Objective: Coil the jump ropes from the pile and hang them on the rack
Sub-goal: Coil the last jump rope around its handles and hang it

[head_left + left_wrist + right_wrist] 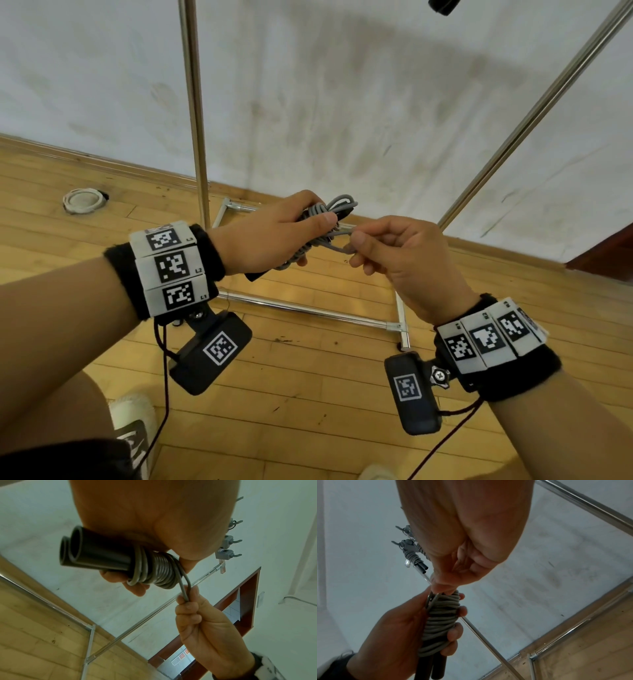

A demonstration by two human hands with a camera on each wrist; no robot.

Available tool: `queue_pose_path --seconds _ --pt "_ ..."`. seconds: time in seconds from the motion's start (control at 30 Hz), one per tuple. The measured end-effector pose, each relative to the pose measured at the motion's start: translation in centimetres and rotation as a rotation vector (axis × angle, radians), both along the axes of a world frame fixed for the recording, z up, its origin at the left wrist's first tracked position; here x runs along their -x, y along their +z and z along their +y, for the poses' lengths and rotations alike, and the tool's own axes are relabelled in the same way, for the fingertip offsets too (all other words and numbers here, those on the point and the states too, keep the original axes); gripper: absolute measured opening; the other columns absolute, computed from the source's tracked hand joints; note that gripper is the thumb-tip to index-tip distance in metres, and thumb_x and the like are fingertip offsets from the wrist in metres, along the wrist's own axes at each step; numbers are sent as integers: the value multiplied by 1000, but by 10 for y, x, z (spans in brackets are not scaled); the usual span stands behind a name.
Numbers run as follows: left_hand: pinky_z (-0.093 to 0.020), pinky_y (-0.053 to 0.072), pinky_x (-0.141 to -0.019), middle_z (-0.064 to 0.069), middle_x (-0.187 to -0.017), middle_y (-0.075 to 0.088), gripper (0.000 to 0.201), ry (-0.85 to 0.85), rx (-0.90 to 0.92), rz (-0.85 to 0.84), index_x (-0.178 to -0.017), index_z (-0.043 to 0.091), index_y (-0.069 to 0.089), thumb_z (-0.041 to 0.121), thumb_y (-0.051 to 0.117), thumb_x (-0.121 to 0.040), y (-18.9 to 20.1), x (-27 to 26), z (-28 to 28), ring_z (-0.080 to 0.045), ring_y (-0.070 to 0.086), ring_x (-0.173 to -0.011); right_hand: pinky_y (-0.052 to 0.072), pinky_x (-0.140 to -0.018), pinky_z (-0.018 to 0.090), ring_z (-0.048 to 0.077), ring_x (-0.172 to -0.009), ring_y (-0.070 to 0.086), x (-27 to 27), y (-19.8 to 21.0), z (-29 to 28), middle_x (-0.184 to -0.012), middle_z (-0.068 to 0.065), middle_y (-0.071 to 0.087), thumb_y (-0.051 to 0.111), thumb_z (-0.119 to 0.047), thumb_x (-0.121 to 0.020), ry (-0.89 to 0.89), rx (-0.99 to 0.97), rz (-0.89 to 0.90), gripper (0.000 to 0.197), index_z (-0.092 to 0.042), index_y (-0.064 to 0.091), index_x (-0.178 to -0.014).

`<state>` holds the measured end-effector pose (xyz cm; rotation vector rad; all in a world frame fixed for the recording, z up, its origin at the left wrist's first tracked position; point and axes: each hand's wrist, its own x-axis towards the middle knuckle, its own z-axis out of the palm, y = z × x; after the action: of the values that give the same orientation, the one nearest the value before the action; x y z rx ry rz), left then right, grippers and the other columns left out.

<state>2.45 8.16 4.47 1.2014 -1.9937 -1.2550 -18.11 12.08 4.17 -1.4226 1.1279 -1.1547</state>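
Coiled jump rope (320,229) gripped lengthwise in left hand (270,236); its free loop (rightward) pinched by right hand (400,260).

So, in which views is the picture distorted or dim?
Head view: wide-angle bending tilts the rack poles, with even light. Left wrist view: the left hand looms large and swollen. Right wrist view: dimmer, the jump rope coil shaded and soft.
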Motion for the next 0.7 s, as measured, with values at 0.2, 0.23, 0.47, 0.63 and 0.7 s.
queue_pose_path --seconds 0.2,0.23,0.47,0.63,0.7 --pt "-14 45 -52 20 -76 65 34 -31 44 -58 -126 27 47 48 39 -101 -6 2 1 -3 58 -62 55 -63 21 13 -69 68 -6 -5 3 -77 6 71 64 -3 -91 -48 51 68 8 -7 69 -96" --pt "-14 45 -52 18 -77 64 32 -23 36 -54 -125 27 47 47 39 -102 -7 2 1 -5 57 -62 54 -65 20 11 -70 66 -7 -6 3 -79 4 70 63 -1 -92 -60 64 90 10 -8 68 -98" --pt "-25 48 -56 -11 -96 65 33 -6 42 -83 -116 27 49 53 33 -101 -9 4 1 -15 62 -69 51 -52 23 16 -62 68 -13 -8 1 -74 6 72 65 -4 -91 -159 1 21 7 -9 68 -95" --pt "-26 49 -53 -5 -84 65 41 -19 117 -68 -111 27 50 59 28 -98 -7 6 3 -12 59 -61 52 -52 23 17 -57 68 -12 -6 -3 -69 8 73 72 -7 -87 -212 45 -13 2 -8 70 -89" --pt "-31 52 -55 6 -77 64 45 -40 162 -101 -111 26 50 61 28 -95 -5 5 3 -9 57 -59 52 -52 22 16 -56 67 -11 -6 -3 -68 8 72 73 -7 -86 -216 52 -19 3 -7 71 -88"
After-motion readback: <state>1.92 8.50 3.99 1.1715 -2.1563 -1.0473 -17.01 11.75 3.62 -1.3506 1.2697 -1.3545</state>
